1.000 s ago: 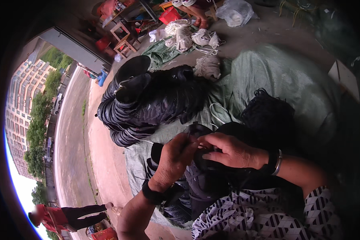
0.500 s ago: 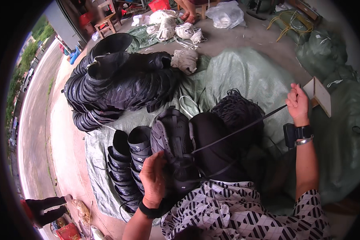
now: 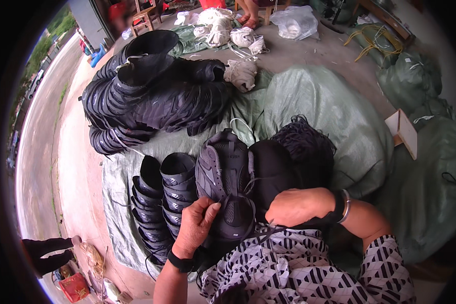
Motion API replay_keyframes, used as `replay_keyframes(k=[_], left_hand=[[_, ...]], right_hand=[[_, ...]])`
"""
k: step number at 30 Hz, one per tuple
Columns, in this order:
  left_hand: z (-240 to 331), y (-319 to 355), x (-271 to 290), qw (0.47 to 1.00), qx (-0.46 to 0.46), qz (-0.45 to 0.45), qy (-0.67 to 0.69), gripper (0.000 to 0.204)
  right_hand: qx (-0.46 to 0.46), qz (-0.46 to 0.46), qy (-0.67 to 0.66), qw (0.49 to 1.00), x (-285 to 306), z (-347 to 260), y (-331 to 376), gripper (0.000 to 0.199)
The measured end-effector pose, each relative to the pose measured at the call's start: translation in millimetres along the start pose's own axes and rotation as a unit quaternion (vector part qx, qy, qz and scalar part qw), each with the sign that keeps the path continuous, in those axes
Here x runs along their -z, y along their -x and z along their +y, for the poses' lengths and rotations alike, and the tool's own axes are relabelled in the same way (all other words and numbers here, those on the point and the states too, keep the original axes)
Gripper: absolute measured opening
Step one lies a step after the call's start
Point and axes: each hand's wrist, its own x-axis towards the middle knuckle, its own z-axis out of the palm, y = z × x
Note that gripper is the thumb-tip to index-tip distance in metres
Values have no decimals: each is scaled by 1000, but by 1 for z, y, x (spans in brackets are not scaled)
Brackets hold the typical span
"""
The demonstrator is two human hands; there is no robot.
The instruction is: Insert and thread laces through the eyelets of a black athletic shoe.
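Bundling black shoe uppers

Left hand gripped a shoe upper; right hand pinched a cord. Stacked rows looked bundled; this one seemed unfinished.

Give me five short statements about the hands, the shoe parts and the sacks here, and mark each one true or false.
1. The left hand grips a dark grey mesh shoe upper. True.
2. The right hand is stretched far out to the side. False: it rests close by the shoe upper.
3. A row of nested black shoe uppers lies left of the hands. True.
4. The large bundle of black shoe uppers sits on a wooden table. False: it lies on the ground.
5. The big woven sack is red. False: it is green.
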Motion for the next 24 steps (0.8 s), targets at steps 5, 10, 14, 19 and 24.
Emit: replay_keyframes(k=[5, 10, 14, 19, 24], left_hand=[[2, -3, -2, 996, -35, 28, -74, 17], [9, -13, -4, 990, -40, 22, -131, 17], [-1, -10, -5, 998, 7, 8, -61, 19], [-1, -9, -10, 998, 56, 22, -32, 20], [22, -13, -17, 930, -102, 124, -330, 17]], right_hand=[[-106, 266, -322, 903, 46, 4, 0, 27], [-5, 252, -518, 817, 27, 0, -58, 35], [-46, 170, -497, 850, 24, -3, -56, 37], [-41, 121, -532, 837, 22, 2, -50, 39], [16, 91, -615, 783, 15, 14, -50, 45]])
